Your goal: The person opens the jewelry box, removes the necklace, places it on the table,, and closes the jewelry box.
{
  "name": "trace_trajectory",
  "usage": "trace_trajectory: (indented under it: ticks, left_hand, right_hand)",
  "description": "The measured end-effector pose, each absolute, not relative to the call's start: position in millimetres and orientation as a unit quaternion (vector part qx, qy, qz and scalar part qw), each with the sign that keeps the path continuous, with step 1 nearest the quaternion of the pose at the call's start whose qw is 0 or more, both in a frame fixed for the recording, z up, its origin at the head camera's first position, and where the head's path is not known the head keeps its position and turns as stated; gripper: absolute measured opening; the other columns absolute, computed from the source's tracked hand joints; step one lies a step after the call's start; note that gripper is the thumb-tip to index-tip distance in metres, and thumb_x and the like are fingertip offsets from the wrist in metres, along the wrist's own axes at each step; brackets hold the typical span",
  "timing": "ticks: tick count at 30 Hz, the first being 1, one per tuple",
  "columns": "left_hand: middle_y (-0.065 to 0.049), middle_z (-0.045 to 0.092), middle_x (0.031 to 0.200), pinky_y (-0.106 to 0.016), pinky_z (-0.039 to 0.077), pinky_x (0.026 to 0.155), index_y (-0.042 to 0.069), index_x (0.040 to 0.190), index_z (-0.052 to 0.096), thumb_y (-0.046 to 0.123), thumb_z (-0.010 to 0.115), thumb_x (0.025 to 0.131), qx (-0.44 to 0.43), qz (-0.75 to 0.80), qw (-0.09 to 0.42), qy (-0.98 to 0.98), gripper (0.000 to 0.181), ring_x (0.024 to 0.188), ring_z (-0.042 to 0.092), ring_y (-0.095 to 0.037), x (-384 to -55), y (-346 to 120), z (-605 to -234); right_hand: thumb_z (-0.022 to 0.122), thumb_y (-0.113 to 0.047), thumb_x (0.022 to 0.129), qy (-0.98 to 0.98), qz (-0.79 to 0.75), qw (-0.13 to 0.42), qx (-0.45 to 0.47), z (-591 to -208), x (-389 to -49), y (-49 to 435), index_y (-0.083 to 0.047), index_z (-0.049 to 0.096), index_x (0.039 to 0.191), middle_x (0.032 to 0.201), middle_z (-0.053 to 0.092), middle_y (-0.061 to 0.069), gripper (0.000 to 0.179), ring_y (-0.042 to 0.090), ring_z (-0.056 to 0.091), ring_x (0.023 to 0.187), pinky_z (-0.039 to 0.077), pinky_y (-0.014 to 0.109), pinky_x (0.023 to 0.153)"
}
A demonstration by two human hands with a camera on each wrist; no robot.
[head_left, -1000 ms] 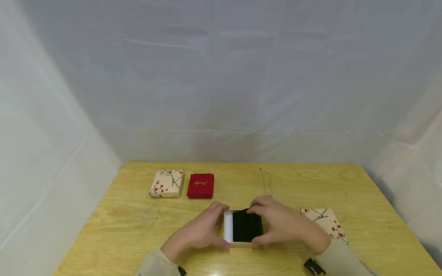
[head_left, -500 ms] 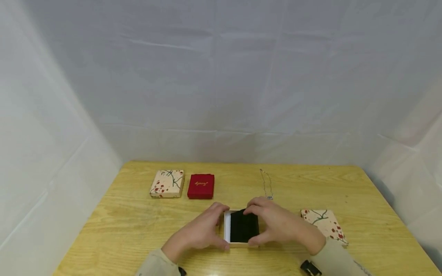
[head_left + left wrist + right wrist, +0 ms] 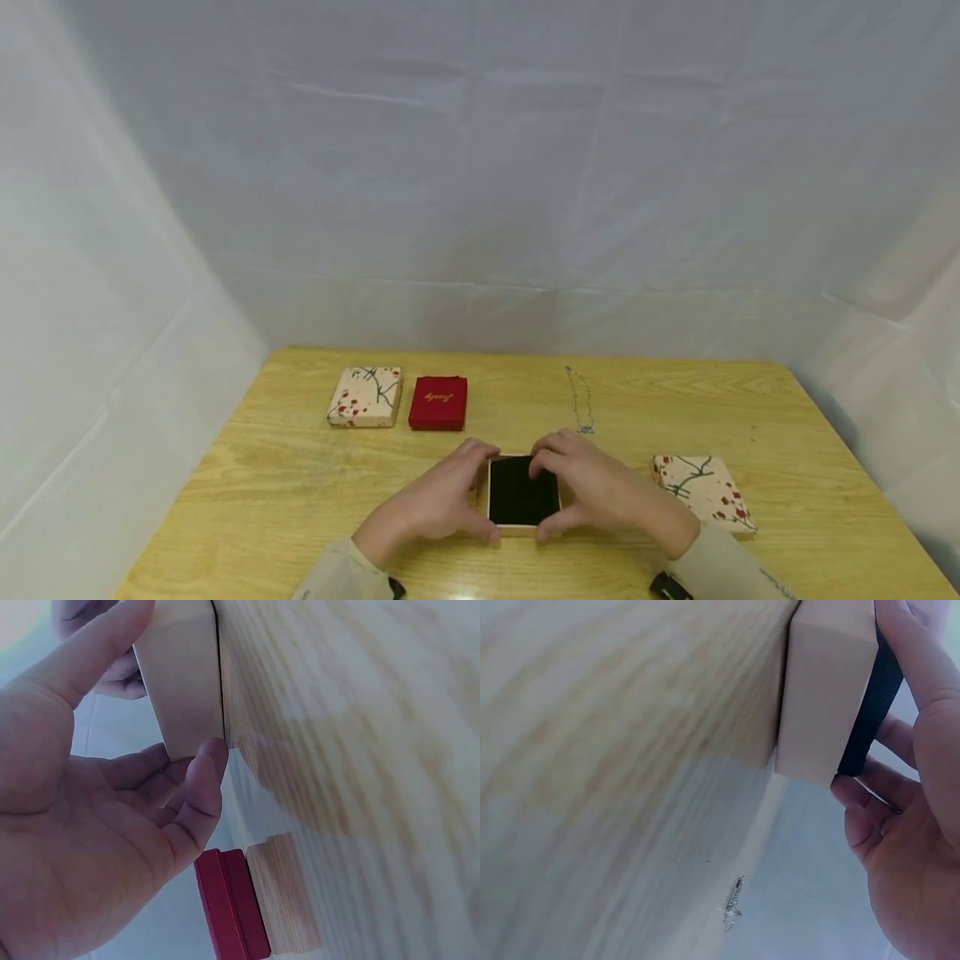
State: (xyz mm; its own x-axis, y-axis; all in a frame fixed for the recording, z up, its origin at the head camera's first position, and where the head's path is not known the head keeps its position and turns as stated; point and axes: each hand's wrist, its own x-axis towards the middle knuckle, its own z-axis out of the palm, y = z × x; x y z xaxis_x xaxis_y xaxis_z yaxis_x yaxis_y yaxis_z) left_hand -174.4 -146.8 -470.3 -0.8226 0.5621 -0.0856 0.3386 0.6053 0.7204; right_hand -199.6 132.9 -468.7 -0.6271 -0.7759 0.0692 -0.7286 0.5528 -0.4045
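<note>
At the near middle of the wooden worktop (image 3: 300,475), at six o'clock of its surface, sits a small open box (image 3: 522,527) with pale cardboard walls and a black pad (image 3: 521,498) lying in it. The pad fills nearly the whole opening, with only a thin pale rim showing around it.

The left hand (image 3: 442,500) holds the box from nine o'clock: its fingers curl over the far-left corner and its thumb lies along the near-left edge. In the left wrist view the left hand (image 3: 97,825) has a fingertip touching the pale wall of the box (image 3: 184,682). The right hand (image 3: 592,492) holds the box from three o'clock, fingers curled onto the far edge of the black pad and thumb pressed at the near-right corner. The right wrist view shows the right hand (image 3: 915,787) with its fingers lying along the black pad (image 3: 870,705), whose edge stands a little above the wall of the box (image 3: 825,682). Both hands are thus narrow, closed on the box and its pad.

At three o'clock of the hands, well apart, a flat lid with red blossoms (image 3: 703,492) lies on the worktop. At eleven o'clock, toward the far left, a closed blossom-print box (image 3: 363,397) lies just beside a red box (image 3: 438,402) with gold lettering. At twelve to one o'clock, near the right hand's fingertips, a thin silver chain (image 3: 579,402) stretches away toward the far edge. White sheeting (image 3: 480,167) hangs behind and at both sides.
</note>
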Motion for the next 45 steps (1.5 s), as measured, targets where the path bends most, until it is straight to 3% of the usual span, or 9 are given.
trace_trajectory:
  ticks: [13, 31, 36, 45]
  left_hand:
    - [-0.001, 0.052, 0.137, -0.033, 0.052, 0.095, 0.001, 0.153, 0.045, 0.035, 0.099, 0.075, 0.250, 0.362, 0.152, 0.885, 0.100, 0.105, 0.055, -0.017, -173.8, -145.5, -469.9]
    - [-0.005, 0.052, 0.139, -0.034, 0.052, 0.095, 0.001, 0.154, 0.044, 0.037, 0.097, 0.077, 0.255, 0.365, 0.157, 0.882, 0.100, 0.105, 0.055, -0.018, -173.6, -146.8, -468.5]
    - [-0.004, 0.052, 0.139, -0.034, 0.052, 0.096, 0.001, 0.154, 0.044, 0.039, 0.097, 0.077, 0.254, 0.363, 0.159, 0.883, 0.101, 0.105, 0.055, -0.017, -173.8, -146.6, -469.0]
    - [0.000, 0.052, 0.136, -0.035, 0.053, 0.098, 0.001, 0.154, 0.045, 0.039, 0.098, 0.075, 0.248, 0.357, 0.150, 0.888, 0.103, 0.107, 0.056, -0.017, -172.7, -145.4, -470.4]
  right_hand:
    - [0.076, -0.054, 0.095, 0.885, -0.171, 0.033, -0.432, -472.5, -197.3, 133.8, -0.021, 0.076, 0.117, 0.121, 0.063, -0.009, 0.040, 0.012, 0.052, 0.111, 0.049, 0.045, 0.099]
    - [0.083, -0.042, 0.093, 0.893, -0.158, 0.044, -0.419, -468.1, -195.8, 130.0, -0.026, 0.077, 0.114, 0.113, 0.066, -0.014, 0.027, 0.010, 0.056, 0.102, 0.045, 0.041, 0.087]
    - [0.080, -0.041, 0.096, 0.895, -0.165, 0.049, -0.412, -464.8, -195.1, 132.5, -0.024, 0.078, 0.116, 0.116, 0.067, -0.013, 0.027, 0.012, 0.059, 0.107, 0.048, 0.047, 0.094]
    - [0.074, -0.051, 0.098, 0.901, -0.212, 0.067, -0.372, -453.1, -193.9, 153.5, -0.020, 0.071, 0.132, 0.132, 0.063, -0.007, 0.047, 0.020, 0.058, 0.124, 0.044, 0.057, 0.110]
